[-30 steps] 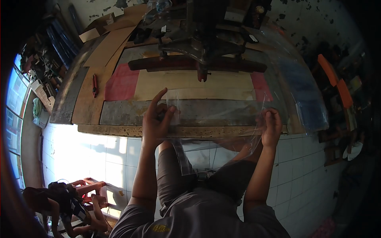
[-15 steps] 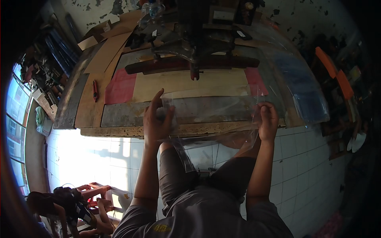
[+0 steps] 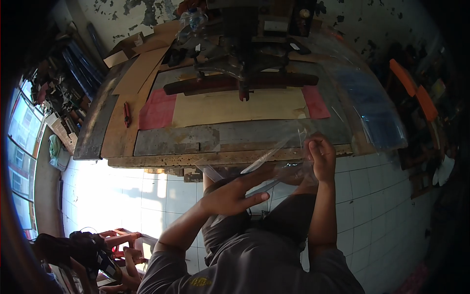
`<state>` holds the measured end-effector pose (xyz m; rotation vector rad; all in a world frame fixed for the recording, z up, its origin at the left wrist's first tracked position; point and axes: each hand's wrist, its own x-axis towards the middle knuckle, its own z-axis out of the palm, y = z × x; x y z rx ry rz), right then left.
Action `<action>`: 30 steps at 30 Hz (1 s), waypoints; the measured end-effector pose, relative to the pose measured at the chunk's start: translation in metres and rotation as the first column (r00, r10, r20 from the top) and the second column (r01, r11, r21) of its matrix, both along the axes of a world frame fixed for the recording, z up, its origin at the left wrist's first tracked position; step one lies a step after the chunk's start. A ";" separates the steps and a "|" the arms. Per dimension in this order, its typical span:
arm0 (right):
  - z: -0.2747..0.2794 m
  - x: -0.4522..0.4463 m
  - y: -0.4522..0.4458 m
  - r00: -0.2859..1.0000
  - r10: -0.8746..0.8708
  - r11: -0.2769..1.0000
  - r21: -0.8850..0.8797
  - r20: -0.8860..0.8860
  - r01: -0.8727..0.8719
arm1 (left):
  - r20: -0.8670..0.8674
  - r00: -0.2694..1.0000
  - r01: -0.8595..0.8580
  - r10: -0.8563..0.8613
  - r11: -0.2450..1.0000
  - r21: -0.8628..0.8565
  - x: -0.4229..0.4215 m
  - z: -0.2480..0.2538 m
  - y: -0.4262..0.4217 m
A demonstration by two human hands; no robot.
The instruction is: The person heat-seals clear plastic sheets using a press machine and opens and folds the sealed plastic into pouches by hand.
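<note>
A clear plastic sheet [image 3: 279, 152] hangs at the table's front edge, folded and partly see-through. Its upper right corner is pinched in my right hand [image 3: 321, 156]. My left hand [image 3: 235, 197] reaches across below the table edge, over my lap, thumb apart and fingers stretched toward the sheet; the fingertips lie behind or against the plastic. Beyond the hands, a long cream strip [image 3: 235, 109] lies on the table between a red piece at the left [image 3: 157, 109] and another at the right [image 3: 316, 102]. Above the strip stands a dark metal press bar [image 3: 284, 80].
A red cutter [image 3: 127, 114] lies on cardboard [image 3: 139, 73] at the left. Blue plastic sheets [image 3: 379, 112] rest on the table's right side. A clear bottle [image 3: 195, 19] stands at the back. Another person's arm [image 3: 129, 269] shows at lower left, near a red stool [image 3: 120, 238].
My left hand has let go of the sheet's left side and swung down and right, below the table edge. The sheet has folded toward my right hand, which still holds it.
</note>
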<state>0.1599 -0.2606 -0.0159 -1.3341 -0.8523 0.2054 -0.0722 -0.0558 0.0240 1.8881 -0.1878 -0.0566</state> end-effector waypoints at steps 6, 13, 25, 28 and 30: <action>0.017 -0.057 -0.005 0.906 -0.223 0.963 -0.063 0.361 0.262 | -0.048 0.994 0.015 -0.101 0.545 -0.838 0.020 -0.033 -0.040; 0.021 -0.068 -0.010 0.789 -0.331 0.928 0.029 0.517 0.370 | -0.193 0.981 -0.193 0.035 0.331 -0.923 0.014 -0.022 -0.060; 0.024 -0.096 -0.013 0.890 -0.211 0.948 -0.139 0.403 0.288 | 0.242 0.962 0.104 0.124 0.654 -0.749 -0.010 -0.009 -0.046; 0.029 -0.092 -0.017 0.806 -0.225 0.943 -0.084 0.548 0.321 | 0.127 0.987 0.037 0.096 0.637 -0.770 -0.008 -0.006 -0.044; 0.032 -0.085 -0.016 0.826 -0.231 0.954 -0.048 0.514 0.297 | 0.120 0.990 0.043 0.068 0.675 -0.736 -0.011 0.001 -0.035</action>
